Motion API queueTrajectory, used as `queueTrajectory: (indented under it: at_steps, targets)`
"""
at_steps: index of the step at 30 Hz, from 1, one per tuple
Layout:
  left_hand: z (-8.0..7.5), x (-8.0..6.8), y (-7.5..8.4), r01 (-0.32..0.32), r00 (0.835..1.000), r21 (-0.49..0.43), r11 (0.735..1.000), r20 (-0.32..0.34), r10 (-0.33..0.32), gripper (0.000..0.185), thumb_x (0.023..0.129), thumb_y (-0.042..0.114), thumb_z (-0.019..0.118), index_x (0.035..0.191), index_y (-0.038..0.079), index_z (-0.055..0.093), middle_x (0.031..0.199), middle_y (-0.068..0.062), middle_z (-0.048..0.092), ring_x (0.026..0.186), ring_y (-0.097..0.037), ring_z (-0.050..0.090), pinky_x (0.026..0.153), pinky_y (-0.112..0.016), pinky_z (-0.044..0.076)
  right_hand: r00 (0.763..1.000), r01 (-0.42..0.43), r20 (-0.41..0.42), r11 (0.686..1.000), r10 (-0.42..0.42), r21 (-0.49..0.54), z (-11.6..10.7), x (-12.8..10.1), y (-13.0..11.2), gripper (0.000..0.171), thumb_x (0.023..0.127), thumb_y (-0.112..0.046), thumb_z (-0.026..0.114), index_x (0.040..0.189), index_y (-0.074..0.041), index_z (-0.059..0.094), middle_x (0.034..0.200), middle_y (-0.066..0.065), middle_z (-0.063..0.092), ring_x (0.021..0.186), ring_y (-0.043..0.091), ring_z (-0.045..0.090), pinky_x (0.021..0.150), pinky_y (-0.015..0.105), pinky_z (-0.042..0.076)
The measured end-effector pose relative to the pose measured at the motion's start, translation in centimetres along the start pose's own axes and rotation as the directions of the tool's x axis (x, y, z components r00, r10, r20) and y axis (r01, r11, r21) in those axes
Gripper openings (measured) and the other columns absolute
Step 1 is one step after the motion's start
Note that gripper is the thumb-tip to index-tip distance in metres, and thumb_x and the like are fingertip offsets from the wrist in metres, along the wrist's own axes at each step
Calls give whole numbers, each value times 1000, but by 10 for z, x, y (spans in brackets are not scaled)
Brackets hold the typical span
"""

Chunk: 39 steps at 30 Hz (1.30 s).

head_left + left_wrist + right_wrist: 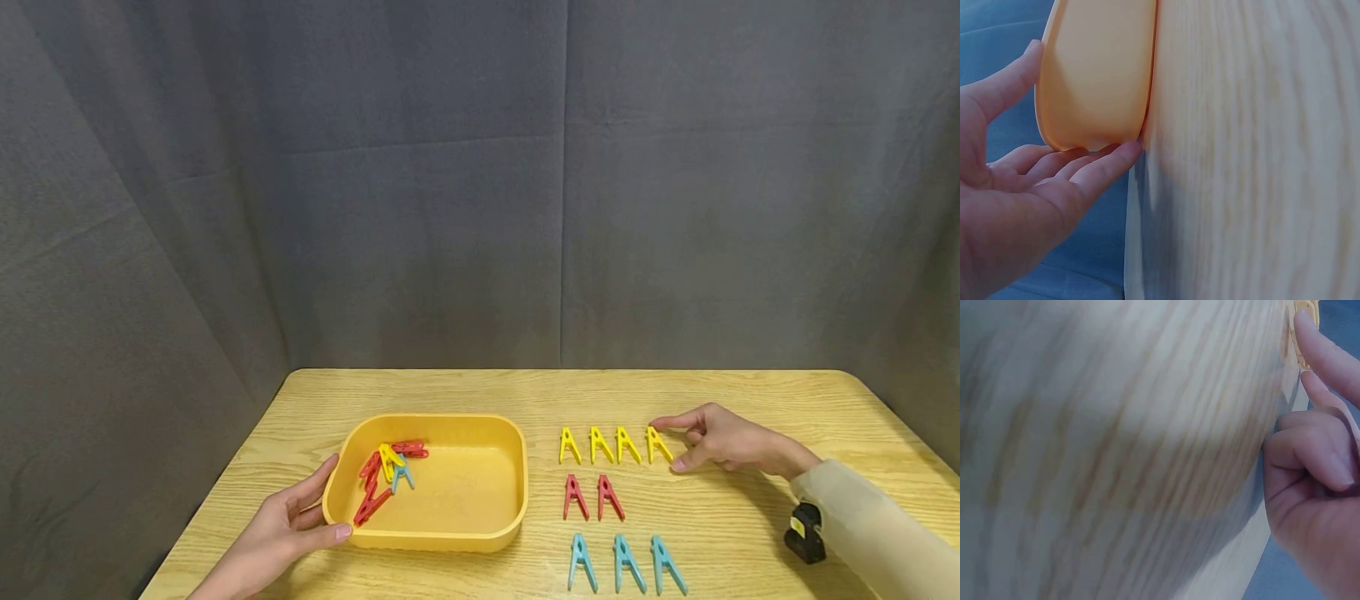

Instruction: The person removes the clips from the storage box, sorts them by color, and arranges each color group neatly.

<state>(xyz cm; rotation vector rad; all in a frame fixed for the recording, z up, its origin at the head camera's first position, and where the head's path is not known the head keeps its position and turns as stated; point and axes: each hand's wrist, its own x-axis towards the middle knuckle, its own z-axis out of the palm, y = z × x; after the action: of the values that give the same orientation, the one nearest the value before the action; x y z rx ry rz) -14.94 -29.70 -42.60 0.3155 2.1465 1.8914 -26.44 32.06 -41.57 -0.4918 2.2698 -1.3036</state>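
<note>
My left hand (pixel 281 525) rests against the left end of a yellow plastic bin (pixel 521 492), thumb on the near corner and fingers along the wall. In the left wrist view those fingers (pixel 1079 165) lie nearly straight against the bin's outside. Inside the bin lie several red clothespins (pixel 371 506), a yellow one and a blue one (pixel 402 475). On the right, my right hand (pixel 727 442) pinches the rightmost yellow clothespin (pixel 657 444), index fingertip at its top and thumb at its lower leg. The other fingers curl into the palm.
Left of that clothespin stretches a row of yellow clothespins (pixel 597 445). Two red clothespins (pixel 574 497) form a row below, and three blue ones (pixel 626 562) another nearer row. A wood-grain table (pixel 465 392) bears everything. Grey curtains (pixel 420 208) rise behind and beside it.
</note>
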Motion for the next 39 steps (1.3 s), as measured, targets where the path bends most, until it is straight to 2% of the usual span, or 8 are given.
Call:
queueTrajectory:
  at_steps: [4, 7, 12, 15, 20, 24, 31, 39]
  targets:
    - [0, 0, 0, 2, 1000, 8, 1000, -2, -1, 94, 97, 3, 76, 166, -2, 14, 169, -26, 14, 142, -46, 43, 96, -28, 55, 1000, 2, 1, 1000, -2, -7, -4, -4, -5, 73, 92, -9, 82, 153, 9, 47, 61, -4, 15, 49, 14, 7, 43, 29, 15]
    - [0, 0, 1, 7, 1000, 13, 1000, -1, -7, 95, 97, 4, 77, 166, -3, 13, 169, -26, 13, 143, -48, 41, 96, -28, 55, 1000, 17, -14, 999, -18, -42, -6, -5, -17, 68, 93, -10, 81, 151, 9, 50, 59, -4, 17, 49, 14, 8, 43, 30, 16]
    - [0, 1, 2, 13, 1000, 15, 1000, 4, -13, 94, 97, 5, 76, 166, -3, 12, 169, -26, 14, 143, -48, 41, 96, -28, 55, 997, 48, -45, 988, -55, -147, 0, 2, -52, 61, 93, -14, 83, 144, 9, 59, 58, -6, 23, 51, 12, 11, 45, 28, 17]
    - [0, 1, 2, 10, 1000, 20, 1000, 3, -10, 94, 97, 5, 76, 166, -4, 13, 168, -26, 16, 142, -47, 42, 96, -28, 55, 992, 106, -39, 972, -117, -209, 13, 10, -74, 56, 92, -15, 84, 139, 8, 64, 59, -6, 26, 52, 10, 14, 47, 27, 20]
    - [1, 2, 2, 11, 1000, 18, 1000, 5, -11, 94, 97, 5, 77, 166, -3, 13, 169, -25, 15, 142, -47, 42, 96, -28, 55, 968, 247, 29, 927, -249, -284, 41, 30, -105, 44, 90, -12, 85, 128, 5, 73, 58, -9, 29, 53, 7, 20, 54, 24, 31]
    - [1, 2, 3, 14, 1000, 21, 1000, 6, -14, 94, 97, 5, 76, 166, -3, 13, 169, -25, 15, 143, -48, 42, 96, -27, 55, 951, 309, 88, 899, -297, -312, 66, 45, -129, 37, 88, -11, 87, 122, 2, 77, 56, -11, 28, 52, 7, 20, 53, 23, 29]
    - [-1, 1, 3, 29, 1000, 19, 999, -11, -28, 95, 96, 5, 78, 166, -3, 14, 169, -26, 16, 143, -48, 42, 97, -30, 56, 937, 346, 184, 861, -296, -372, 100, 68, -165, 33, 88, -10, 87, 119, -3, 80, 54, -11, 26, 52, 7, 18, 55, 22, 29]
    - [-1, 0, 2, 32, 999, 20, 999, -12, -32, 95, 96, 5, 77, 166, -4, 14, 168, -27, 16, 143, -48, 41, 97, -30, 56, 914, 392, 281, 821, -294, -416, 127, 94, -192, 30, 87, -7, 88, 116, -3, 81, 50, -12, 31, 49, 5, 21, 53, 21, 29]
